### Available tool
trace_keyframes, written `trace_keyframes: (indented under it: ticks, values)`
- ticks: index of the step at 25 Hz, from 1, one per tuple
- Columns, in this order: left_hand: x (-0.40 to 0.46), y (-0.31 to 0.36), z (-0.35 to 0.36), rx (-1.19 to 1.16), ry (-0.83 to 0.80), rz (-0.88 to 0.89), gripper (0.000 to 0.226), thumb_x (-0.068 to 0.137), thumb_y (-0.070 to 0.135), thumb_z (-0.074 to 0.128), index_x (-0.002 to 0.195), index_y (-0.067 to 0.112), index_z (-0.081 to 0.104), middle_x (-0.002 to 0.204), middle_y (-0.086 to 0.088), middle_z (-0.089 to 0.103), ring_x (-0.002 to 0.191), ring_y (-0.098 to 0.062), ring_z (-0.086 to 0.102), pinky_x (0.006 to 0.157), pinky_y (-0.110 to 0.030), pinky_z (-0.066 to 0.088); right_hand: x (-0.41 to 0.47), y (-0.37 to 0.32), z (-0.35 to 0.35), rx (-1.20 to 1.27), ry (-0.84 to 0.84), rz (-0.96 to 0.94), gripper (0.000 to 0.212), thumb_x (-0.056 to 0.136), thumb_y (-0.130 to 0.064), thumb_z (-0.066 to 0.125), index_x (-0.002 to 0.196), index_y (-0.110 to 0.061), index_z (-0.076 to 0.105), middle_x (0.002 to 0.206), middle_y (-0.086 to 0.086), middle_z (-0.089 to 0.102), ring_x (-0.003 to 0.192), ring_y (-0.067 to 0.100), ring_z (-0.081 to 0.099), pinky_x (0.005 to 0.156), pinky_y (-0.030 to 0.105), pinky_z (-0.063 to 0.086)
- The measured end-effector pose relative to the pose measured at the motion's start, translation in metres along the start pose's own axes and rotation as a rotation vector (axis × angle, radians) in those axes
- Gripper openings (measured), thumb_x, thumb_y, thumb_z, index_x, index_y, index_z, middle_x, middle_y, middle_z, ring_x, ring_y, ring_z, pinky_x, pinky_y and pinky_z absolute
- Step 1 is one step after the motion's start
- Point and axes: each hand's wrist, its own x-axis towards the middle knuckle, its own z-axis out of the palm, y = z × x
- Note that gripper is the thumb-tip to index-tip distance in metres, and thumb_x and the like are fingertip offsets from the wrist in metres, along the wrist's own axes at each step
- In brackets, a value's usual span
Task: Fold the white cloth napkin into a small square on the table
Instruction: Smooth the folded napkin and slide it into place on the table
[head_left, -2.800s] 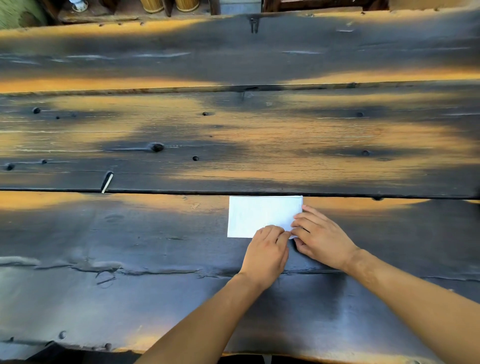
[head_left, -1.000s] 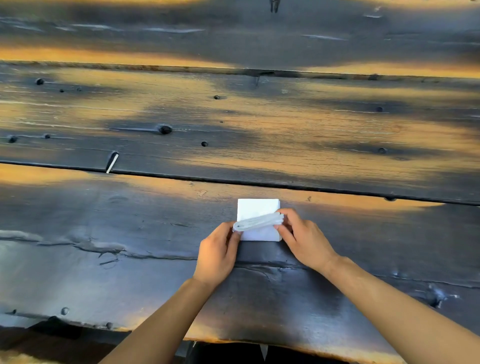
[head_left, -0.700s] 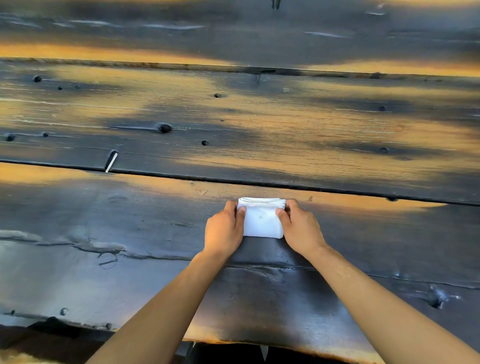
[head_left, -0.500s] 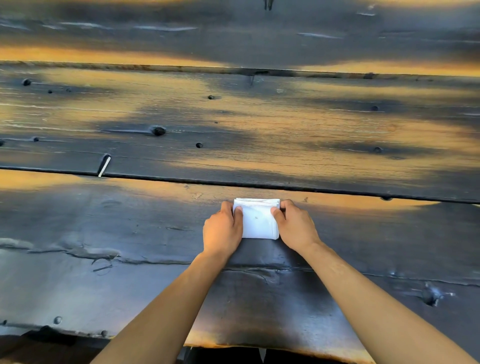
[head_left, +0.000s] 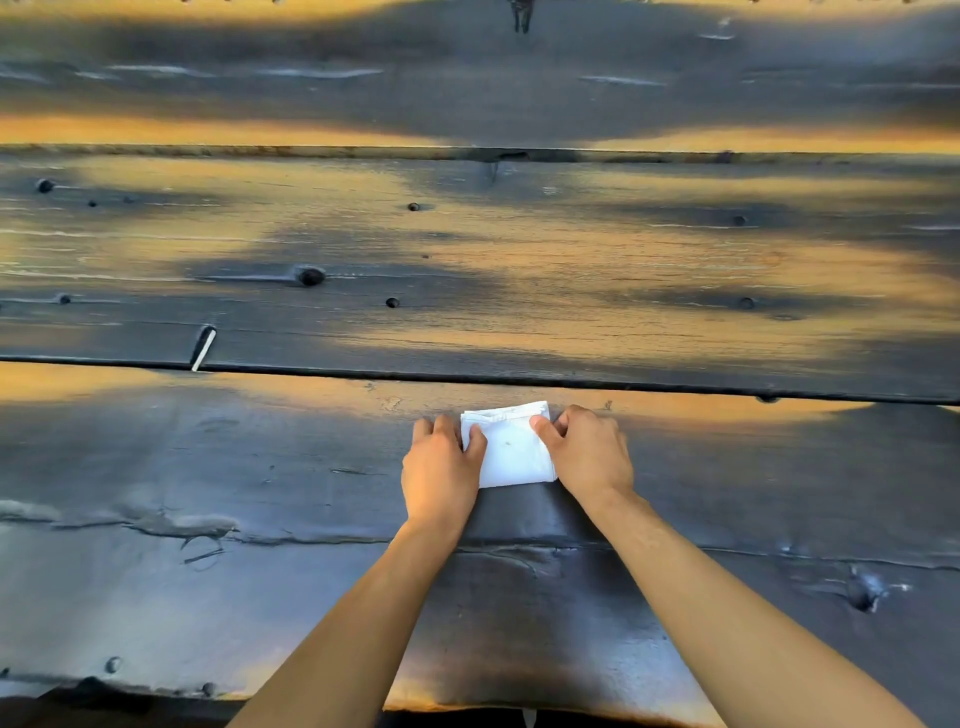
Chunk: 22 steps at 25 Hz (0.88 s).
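Observation:
The white cloth napkin (head_left: 511, 447) lies on the dark wooden table (head_left: 260, 467) as a small, thick, nearly square packet with layered edges along its far side. My left hand (head_left: 441, 467) grips its left edge, thumb on top near the far left corner. My right hand (head_left: 587, 452) grips the right edge, thumb pressed on the far right corner. Both hands rest on the table on either side of the packet. The napkin's side edges are hidden under my fingers.
The table is made of wide dark planks with a long gap (head_left: 519, 376) just beyond the napkin. A small pale sliver (head_left: 203, 351) sticks out of that gap at the left. The table's near edge (head_left: 467, 709) runs below my forearms.
The napkin went from a wide rectangle to a small square: the near half was lifted, folded over away from me, and laid flat. My hands now hold the packet's two sides.

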Motion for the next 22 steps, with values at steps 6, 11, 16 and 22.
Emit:
trace_keyframes:
  ticks: [6,11,16,22]
  values:
    - [0.016,-0.058,-0.026,0.163,0.328,0.187,0.049,0.095,0.046,0.045,0.115,0.004,0.059,0.121,-0.02,0.058,0.117,-0.041,0.052,0.098,-0.05,0.041,-0.018,-0.006,0.003,-0.159,0.369,-0.382,0.043,0.095,-0.038,0.053,0.127,-0.01,0.058,0.13,0.012,0.061,0.125,0.031,0.053,0.109,0.042,0.041]
    - [0.04,-0.13,-0.046,0.35,0.205,0.129,0.075,0.098,0.051,0.029,0.155,0.003,0.029,0.165,-0.017,0.023,0.155,-0.032,0.013,0.125,-0.055,0.009,0.001,-0.023,0.021,-0.383,0.122,-0.633,0.068,0.104,-0.048,0.031,0.158,-0.008,0.02,0.167,0.012,0.012,0.156,0.026,0.003,0.127,0.045,0.005]
    - [0.041,-0.139,-0.041,0.374,0.224,0.133,0.074,0.099,0.054,0.029,0.159,0.011,0.022,0.168,-0.01,0.017,0.156,-0.025,0.008,0.125,-0.054,0.009,0.021,-0.012,0.038,-0.503,0.054,-0.6,0.077,0.101,-0.056,0.026,0.159,-0.007,0.014,0.168,0.012,0.007,0.156,0.026,0.002,0.126,0.046,0.007]
    - [0.044,-0.147,-0.038,0.363,0.262,0.163,0.073,0.098,0.051,0.034,0.157,0.01,0.026,0.167,-0.011,0.021,0.156,-0.026,0.01,0.125,-0.055,0.01,0.026,-0.006,0.05,-0.507,0.091,-0.58,0.079,0.099,-0.056,0.03,0.159,-0.007,0.013,0.169,0.01,0.006,0.156,0.024,-0.001,0.126,0.048,0.009]
